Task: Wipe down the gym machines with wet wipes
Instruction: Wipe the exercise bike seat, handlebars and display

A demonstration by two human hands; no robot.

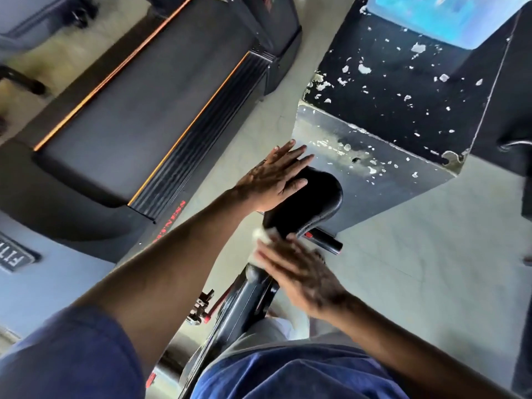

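Black saddle (311, 203) under flat left hand (273, 177); right hand (299, 272), fingers straight, presses white wipe (263, 236)

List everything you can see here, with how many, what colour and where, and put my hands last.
bike seat: one, black, centre, on the bike post
wet wipe: one, white, at the seat's near end
treadmill: one, black with orange stripes, left
box: one, black with chipped paint, upper right
container: one, blue, on top of the box
floor: pale, right
left hand: flat on the seat
right hand: pressing the wipe, blurred
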